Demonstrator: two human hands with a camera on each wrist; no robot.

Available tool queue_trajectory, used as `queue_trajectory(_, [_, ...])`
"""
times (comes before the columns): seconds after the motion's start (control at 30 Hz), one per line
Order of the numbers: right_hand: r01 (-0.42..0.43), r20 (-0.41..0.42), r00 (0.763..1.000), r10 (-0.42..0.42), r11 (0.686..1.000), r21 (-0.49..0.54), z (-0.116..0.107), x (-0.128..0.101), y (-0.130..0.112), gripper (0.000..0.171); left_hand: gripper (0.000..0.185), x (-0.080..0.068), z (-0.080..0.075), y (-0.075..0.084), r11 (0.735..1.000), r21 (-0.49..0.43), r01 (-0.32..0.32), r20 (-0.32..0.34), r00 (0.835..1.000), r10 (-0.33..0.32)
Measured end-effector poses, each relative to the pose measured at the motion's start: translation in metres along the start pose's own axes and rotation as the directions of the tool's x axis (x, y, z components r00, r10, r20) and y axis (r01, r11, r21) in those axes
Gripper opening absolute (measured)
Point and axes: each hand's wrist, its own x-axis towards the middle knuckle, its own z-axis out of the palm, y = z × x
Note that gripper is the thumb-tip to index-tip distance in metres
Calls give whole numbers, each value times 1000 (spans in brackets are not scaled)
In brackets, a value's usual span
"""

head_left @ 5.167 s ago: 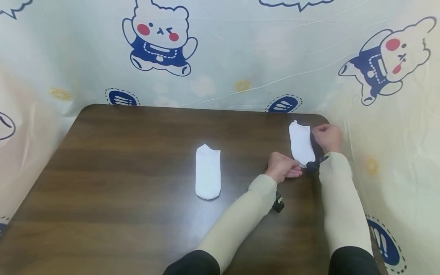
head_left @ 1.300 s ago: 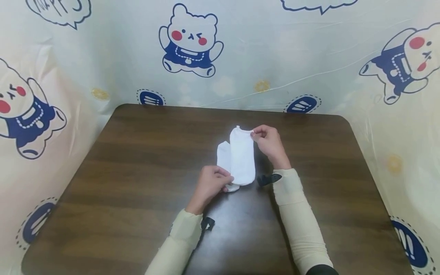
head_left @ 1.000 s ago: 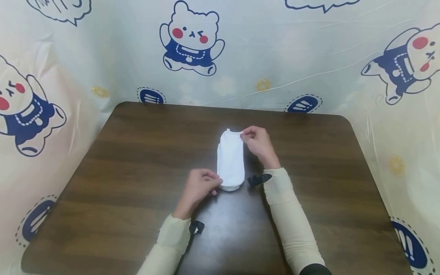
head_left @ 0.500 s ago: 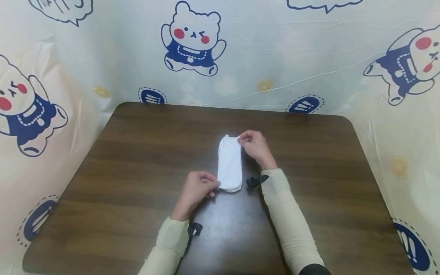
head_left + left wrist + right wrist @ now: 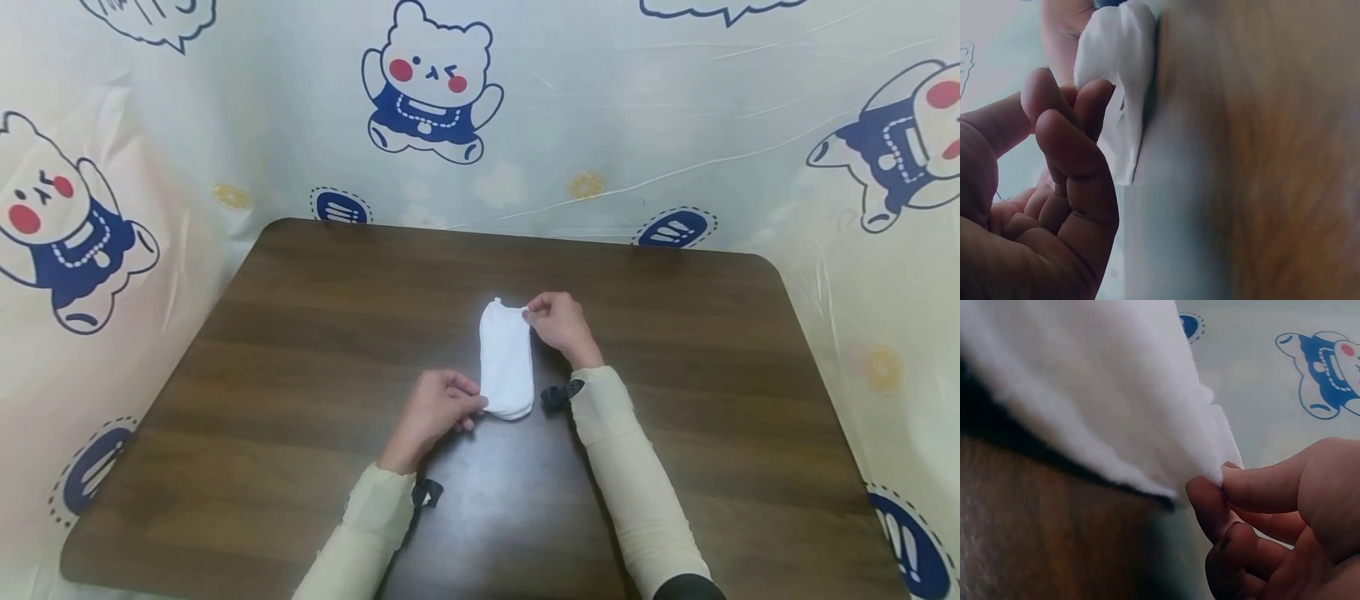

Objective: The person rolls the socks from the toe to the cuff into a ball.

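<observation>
Hands at both ends of the stacked white socks (image 5: 507, 362), mid-table (image 5: 300, 350). Left hand (image 5: 438, 408) pinches the toe end, nearest the person; right hand (image 5: 558, 321) pinches the cuff corner at the socks' far end, fingers curled. Pairing looks done: edges roughly flush, flat on wood. Folding or rolling not yet begun.

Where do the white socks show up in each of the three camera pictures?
Head view: the white socks lie stacked mid-table, between the left hand and the right hand.
Left wrist view: the white socks sit at upper left, just beyond the curled fingers.
Right wrist view: the white socks fill the upper left, their edge pinched by the fingertips.
Shared landmark: the dark wooden table under them.
</observation>
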Motion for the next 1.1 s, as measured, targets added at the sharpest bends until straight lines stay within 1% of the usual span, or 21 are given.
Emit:
queue_trajectory(0.07, [2,-7,1000,-2,1000,-22,1,0,2,16,18,2,0,1,999,30,-15,19,1000,14])
queue_trajectory(0.17, [1,-16,1000,-1,999,-51,2,1,3,16,19,5,1,2,997,75,-19,46,999,16])
queue_trajectory(0.23, [2,-19,1000,-3,998,-61,2,0,3,16,19,5,1,3,996,89,-20,60,998,15])
queue_trajectory(0.37, [2,-7,1000,-2,998,-68,1,0,3,19,18,5,1,6,993,108,-42,77,996,34])
queue_trajectory(0.5, [0,-5,1000,0,996,-85,-6,-4,2,21,17,4,-4,10,989,138,-59,105,993,44])
queue_trajectory(0.57, [23,-12,1000,-24,994,-107,-12,-7,1,21,18,4,-9,13,985,161,-63,109,993,46])
queue_trajectory(0.6, [47,-12,999,-48,992,-121,-15,-9,0,22,19,4,-12,14,981,179,-77,108,992,58])
queue_trajectory(0.67, [102,-6,995,-104,984,-149,-21,-14,-2,22,20,5,-19,18,969,218,-121,105,989,100])
queue_trajectory(0.7, [138,4,990,-139,977,-161,-25,-16,-3,23,21,6,-23,19,957,241,-162,100,985,142])
queue_trajectory(0.73, [176,18,984,-175,969,-173,-28,-19,-4,23,21,7,-26,20,938,269,-218,99,975,199])
queue_trajectory(0.77, [217,39,976,-213,959,-185,-31,-21,-5,23,22,8,-29,22,914,295,-277,102,961,258])
queue_trajectory(0.83, [298,88,954,-285,933,-204,-37,-28,-7,24,22,11,-33,23,852,350,-388,120,921,370])
queue_trajectory(0.87, [340,112,940,-323,916,-212,-39,-31,-8,25,22,12,-35,24,816,376,-439,137,897,420])
queue_trajectory(0.9, [385,137,922,-362,896,-221,-41,-35,-8,25,22,13,-36,24,782,400,-477,161,877,453])
queue_trajectory(1.0, [480,193,876,-443,840,-251,-47,-49,-8,25,25,16,-36,27,694,435,-574,277,819,503])
queue_trajectory(1.07, [525,220,850,-479,807,-271,-47,-59,-5,24,29,19,-36,29,644,441,-624,363,781,508])
queue_trajectory(1.1, [545,234,837,-494,791,-279,-47,-64,-3,23,30,20,-36,29,624,445,-643,400,765,504])
